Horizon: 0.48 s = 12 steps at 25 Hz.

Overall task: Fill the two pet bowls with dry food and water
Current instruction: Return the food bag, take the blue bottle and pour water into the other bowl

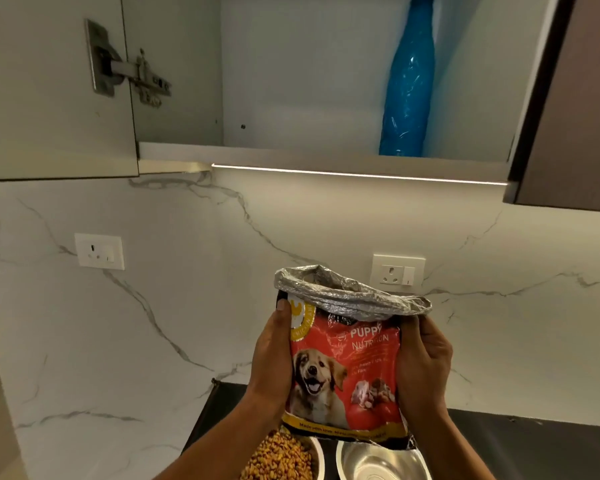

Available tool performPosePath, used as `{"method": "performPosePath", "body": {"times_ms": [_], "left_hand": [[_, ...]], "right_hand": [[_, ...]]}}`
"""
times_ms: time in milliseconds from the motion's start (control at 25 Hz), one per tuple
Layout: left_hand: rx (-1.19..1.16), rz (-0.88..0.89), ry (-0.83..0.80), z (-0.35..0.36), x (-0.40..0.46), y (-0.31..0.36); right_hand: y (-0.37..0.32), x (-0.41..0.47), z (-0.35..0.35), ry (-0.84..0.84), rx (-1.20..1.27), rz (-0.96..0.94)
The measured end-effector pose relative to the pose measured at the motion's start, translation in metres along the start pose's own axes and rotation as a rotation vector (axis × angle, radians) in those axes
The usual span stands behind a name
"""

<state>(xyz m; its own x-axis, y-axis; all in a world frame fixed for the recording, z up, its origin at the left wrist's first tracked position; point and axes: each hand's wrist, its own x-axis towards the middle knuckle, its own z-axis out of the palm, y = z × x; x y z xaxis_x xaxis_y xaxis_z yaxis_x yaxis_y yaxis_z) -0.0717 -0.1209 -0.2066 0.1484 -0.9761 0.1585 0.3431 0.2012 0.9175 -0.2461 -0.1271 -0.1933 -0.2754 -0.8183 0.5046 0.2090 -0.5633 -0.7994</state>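
Note:
I hold a red puppy-food bag upright between both hands, above the counter. Its silver top is rolled down and open. My left hand grips the bag's left side, thumb on the front near the top. My right hand grips its right side. Below the bag stand two steel bowls: the left bowl is heaped with yellow-brown kibble, the right bowl shows only bare metal. Both bowls are cut off by the frame's lower edge.
The bowls stand on a dark countertop against a white marble wall with two sockets. Overhead, a wall cabinet is open, its door swung left. A blue wrapped bottle stands on its shelf.

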Motion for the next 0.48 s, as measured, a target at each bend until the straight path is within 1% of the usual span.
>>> {"method": "performPosePath", "body": {"times_ms": [120, 280, 360, 480], "left_hand": [[-0.038, 0.056, 0.048, 0.004, -0.008, 0.008], [-0.027, 0.2, 0.11, 0.005, -0.011, 0.031], [-0.024, 0.274, 0.126, 0.004, -0.012, 0.051], [-0.025, 0.398, 0.174, 0.003, -0.012, 0.09]], "right_hand": [[-0.007, -0.002, 0.003, -0.005, 0.015, -0.019], [-0.021, -0.001, 0.013, 0.056, 0.007, -0.006], [-0.032, 0.001, 0.019, 0.08, 0.008, -0.012], [-0.063, 0.008, 0.031, 0.123, -0.079, -0.087]]}}
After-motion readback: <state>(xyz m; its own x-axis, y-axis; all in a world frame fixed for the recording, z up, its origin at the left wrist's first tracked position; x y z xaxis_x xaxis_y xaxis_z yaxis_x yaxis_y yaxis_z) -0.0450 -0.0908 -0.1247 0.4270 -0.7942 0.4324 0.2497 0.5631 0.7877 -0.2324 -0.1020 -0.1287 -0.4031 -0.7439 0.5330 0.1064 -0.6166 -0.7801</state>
